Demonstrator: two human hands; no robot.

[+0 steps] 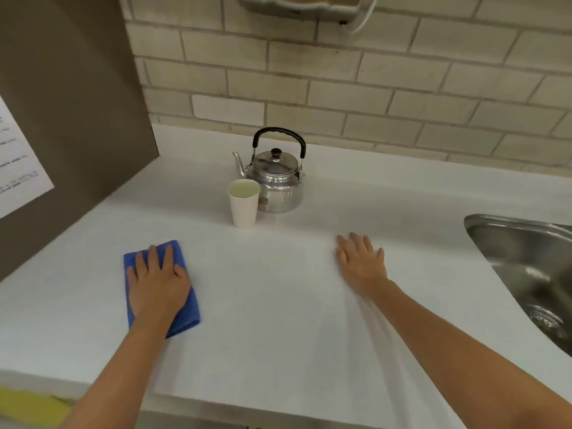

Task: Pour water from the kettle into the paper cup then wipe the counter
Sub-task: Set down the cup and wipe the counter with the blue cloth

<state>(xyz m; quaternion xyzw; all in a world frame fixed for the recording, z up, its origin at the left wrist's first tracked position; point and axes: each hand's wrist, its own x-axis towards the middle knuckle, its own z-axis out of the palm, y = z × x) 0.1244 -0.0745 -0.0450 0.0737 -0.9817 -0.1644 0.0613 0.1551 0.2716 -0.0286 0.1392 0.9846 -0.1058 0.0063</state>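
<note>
Head view of a white counter (278,305) during the second stage of the task. The kettle (276,178) stands upright near the tiled back wall, lid on, handle raised and spout pointing left; its contents are hidden by the lid. The paper cup (244,204) stands upright just in front of the kettle and to its left, touching it or nearly so, and holds pale liquid close to the rim, so the pouring stage appears complete. The left hand (156,283) lies flat, fingers spread, pressing a folded blue cloth (182,308) against the counter on the left side, well apart from the cup; it pins the cloth under the palm rather than gripping it. The right hand (360,263) lies open and flat on the bare counter to the right, holding nothing, between the cup and the steel sink (510,243), whose basin shows no standing water. No spill or wet patch can be made out on the pale surface. Judged from this arrangement, wiping is under way or about to begin, and most of the counter remains to be covered.
</note>
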